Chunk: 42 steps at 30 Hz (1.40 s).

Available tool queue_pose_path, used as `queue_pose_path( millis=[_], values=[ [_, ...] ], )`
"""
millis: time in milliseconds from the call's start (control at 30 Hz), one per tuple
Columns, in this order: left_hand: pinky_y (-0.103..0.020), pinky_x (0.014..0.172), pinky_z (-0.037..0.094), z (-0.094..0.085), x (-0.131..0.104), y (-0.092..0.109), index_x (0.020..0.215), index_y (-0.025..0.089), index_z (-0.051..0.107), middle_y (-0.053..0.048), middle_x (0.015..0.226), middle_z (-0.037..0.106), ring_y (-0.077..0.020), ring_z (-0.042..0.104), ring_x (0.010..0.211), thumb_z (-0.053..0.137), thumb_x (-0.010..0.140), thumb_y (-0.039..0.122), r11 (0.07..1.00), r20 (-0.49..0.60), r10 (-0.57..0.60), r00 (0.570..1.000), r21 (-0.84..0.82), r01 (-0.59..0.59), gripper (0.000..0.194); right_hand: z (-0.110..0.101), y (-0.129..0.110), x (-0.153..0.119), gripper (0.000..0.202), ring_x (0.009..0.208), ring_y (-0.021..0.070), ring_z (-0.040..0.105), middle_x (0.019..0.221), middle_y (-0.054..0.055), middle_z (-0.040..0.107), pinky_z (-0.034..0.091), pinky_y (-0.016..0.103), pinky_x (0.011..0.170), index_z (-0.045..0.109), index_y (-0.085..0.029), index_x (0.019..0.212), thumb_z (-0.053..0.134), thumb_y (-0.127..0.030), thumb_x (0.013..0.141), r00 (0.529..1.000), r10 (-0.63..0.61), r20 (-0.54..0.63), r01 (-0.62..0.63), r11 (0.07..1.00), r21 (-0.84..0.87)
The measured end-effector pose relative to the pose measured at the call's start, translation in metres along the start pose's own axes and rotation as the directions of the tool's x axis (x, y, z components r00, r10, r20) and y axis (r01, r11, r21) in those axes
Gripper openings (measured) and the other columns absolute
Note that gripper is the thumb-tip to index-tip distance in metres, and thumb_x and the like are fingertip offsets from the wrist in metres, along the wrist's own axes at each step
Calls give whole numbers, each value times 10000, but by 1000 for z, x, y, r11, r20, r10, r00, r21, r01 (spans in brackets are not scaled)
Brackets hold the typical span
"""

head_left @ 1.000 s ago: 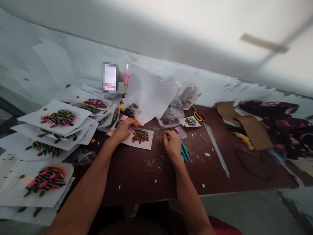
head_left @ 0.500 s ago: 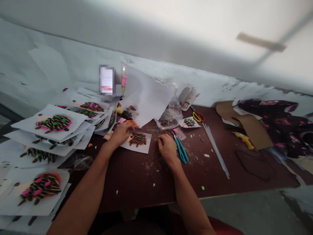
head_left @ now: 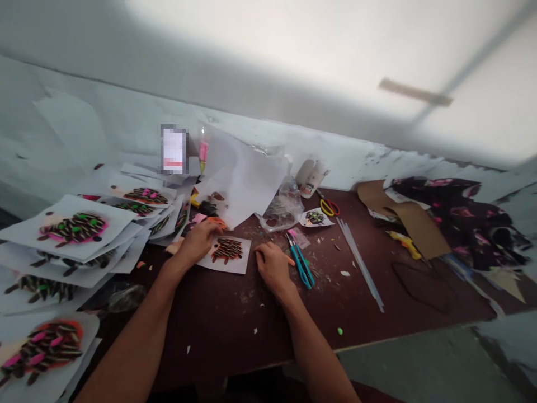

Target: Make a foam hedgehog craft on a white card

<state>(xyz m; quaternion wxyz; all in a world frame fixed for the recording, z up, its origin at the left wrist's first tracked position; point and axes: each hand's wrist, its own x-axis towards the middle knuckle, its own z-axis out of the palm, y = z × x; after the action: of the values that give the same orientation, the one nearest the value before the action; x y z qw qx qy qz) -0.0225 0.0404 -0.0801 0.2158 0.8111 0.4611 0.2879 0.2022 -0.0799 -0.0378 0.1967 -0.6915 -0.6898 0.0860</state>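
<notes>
My left hand is closed, its fingertips on orange clay at the back of the table's working area. Just right of it lies a white card bearing a hedgehog picture with dark stick-like spines and an orange edge. My right hand rests on the table to the right of the card, fingers curled together; what they hold, if anything, is hidden. A small orange piece shows beside its outer edge. Teal-handled cutters lie right of this hand.
Stacked hedgehog cards fill the left side. A plastic bag, a white cup, scissors and another card stand or lie behind. To the right are clear sticks, a yellow glue gun and cardboard.
The view has shifted, so the table sits lower and further left. My right hand has moved slightly away from the cutters, and an orange piece now shows beside it. My left hand stays at the orange clay.
</notes>
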Motion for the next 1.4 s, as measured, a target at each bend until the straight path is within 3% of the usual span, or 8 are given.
queue_pose_path(
  millis=[300,800,1200,1400],
  values=[
    [-372,885,556,2,0,-3,845,221,746,-76,966,721,-239,664,973,465,857,126,1000,15,8,1000,5,-8,297,0,-3,-1,211,891,189,659,907,64,719,459,271,813,738,-201,912,552,-103,933,1000,-1,-3,1,1000,5],
    [-393,919,545,3,-1,4,851,210,732,-91,1013,715,-250,655,1006,432,841,86,1000,-74,19,997,13,-18,325,-2,2,0,203,910,197,653,923,60,718,453,285,817,738,-207,925,559,-113,941,1000,8,7,-8,999,43],
    [-366,900,549,2,-1,7,853,222,744,-78,968,699,-234,641,976,458,826,63,997,-53,-1,999,82,6,329,-7,32,8,215,878,239,514,881,79,653,367,348,780,773,-229,911,568,-210,973,976,31,-215,-54,993,-106],
    [-391,903,543,1,-2,8,881,210,748,-100,1011,693,-258,637,1002,459,851,86,998,-41,-3,999,65,6,316,-14,41,16,180,995,268,494,1075,124,652,331,384,843,789,-223,930,617,-170,930,937,183,-296,-234,961,-146]
  ],
)
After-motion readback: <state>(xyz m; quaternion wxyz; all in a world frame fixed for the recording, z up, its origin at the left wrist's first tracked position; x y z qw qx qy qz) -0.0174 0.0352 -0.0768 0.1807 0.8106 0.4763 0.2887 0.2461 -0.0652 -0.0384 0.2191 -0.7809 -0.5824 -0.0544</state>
